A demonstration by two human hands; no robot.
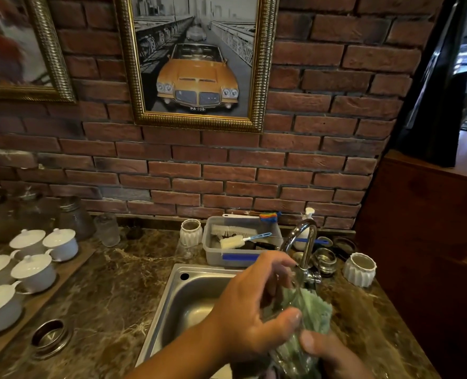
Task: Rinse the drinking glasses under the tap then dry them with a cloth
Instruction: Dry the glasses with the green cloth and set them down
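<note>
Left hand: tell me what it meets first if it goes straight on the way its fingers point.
Likely the tap, just beyond the left hand, whose fingers curl round the glass; depth is unclear.

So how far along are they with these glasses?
Done, it seems: rinsing this one, since no water shows at the tap.
In hand: drying. The left hand and right hand hold the glass, with the green cloth pushed into it.
Left: a ribbed glass stands on the counter; whether it is already clean I cannot tell.
</note>
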